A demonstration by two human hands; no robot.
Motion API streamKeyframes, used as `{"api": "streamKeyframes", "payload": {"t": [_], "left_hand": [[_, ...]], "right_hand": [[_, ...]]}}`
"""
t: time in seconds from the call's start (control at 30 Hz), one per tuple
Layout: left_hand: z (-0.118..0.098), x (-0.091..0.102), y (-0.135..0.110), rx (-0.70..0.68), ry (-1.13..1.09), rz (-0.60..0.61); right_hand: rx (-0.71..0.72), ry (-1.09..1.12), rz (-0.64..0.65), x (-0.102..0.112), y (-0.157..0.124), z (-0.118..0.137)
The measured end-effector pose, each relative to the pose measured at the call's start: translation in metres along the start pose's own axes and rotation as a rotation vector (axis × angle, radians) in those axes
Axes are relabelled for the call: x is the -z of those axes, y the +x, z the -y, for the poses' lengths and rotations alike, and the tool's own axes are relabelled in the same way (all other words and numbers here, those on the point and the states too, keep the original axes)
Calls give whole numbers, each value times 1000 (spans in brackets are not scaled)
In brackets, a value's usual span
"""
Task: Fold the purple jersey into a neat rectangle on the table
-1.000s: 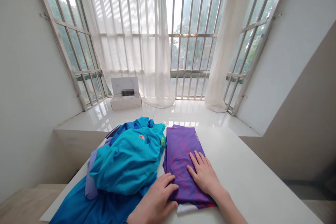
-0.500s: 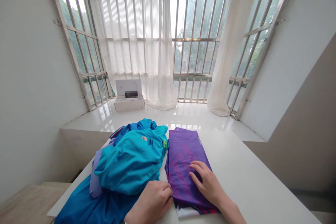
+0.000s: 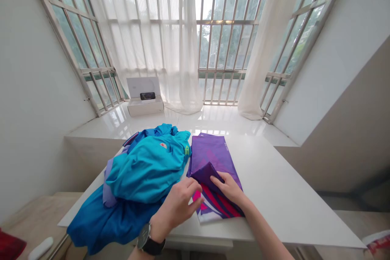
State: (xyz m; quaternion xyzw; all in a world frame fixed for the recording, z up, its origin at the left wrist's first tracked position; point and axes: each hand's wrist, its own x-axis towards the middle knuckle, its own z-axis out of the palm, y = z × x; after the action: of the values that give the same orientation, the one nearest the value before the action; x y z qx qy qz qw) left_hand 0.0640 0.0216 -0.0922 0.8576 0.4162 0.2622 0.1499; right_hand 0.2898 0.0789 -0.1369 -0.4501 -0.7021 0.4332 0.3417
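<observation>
A folded purple garment (image 3: pixel 213 156) lies on the white table (image 3: pixel 274 195), its pink, white and blue striped underside showing at the near end. My right hand (image 3: pixel 230 189) pinches the near edge of the purple layer and holds it turned up and back. My left hand (image 3: pixel 179 205), with a black watch on the wrist, has its fingers closed at the garment's near left corner, touching the pink part. A heap of turquoise and blue clothes (image 3: pixel 143 170) lies just left of both hands.
A blue garment (image 3: pixel 103 223) hangs over the table's near left edge. An open white box (image 3: pixel 144 99) sits on the glossy window platform. Barred windows with sheer curtains (image 3: pixel 170 40) fill the back. A white object (image 3: pixel 39 248) lies on the floor at lower left.
Both hands went from lying flat on the purple garment to gripping its near end. The purple top layer is lifted and folded back, baring the striped pink side.
</observation>
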Motion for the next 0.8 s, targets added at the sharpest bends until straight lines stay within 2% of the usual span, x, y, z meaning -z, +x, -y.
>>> {"api": "streamKeyframes", "payload": {"t": [0.1,0.2,0.33,0.5,0.57,0.67,0.73,0.8], "left_hand": [[-6,-1,-18,-75,42,226],[-11,-1,-21,-116,121,309],[-12,-4,-18,-222,248,288],[-12,-18,-21,-360,426,221],[-12,-23,-22,-319,400,185],[-10,-26,-14,-123,256,130],[-6,-27,-3,17,142,105],[0,-29,10,116,75,90]], "right_hand": [[-18,53,-1,1,-1,0],[-28,89,-22,0,-2,3],[-46,144,-80,1,-3,5],[-94,235,-192,8,-8,8],[-128,310,-225,11,-11,9],[-146,434,-269,16,-13,10],[-91,413,-298,19,-12,11],[-15,294,-332,21,-10,15]]}}
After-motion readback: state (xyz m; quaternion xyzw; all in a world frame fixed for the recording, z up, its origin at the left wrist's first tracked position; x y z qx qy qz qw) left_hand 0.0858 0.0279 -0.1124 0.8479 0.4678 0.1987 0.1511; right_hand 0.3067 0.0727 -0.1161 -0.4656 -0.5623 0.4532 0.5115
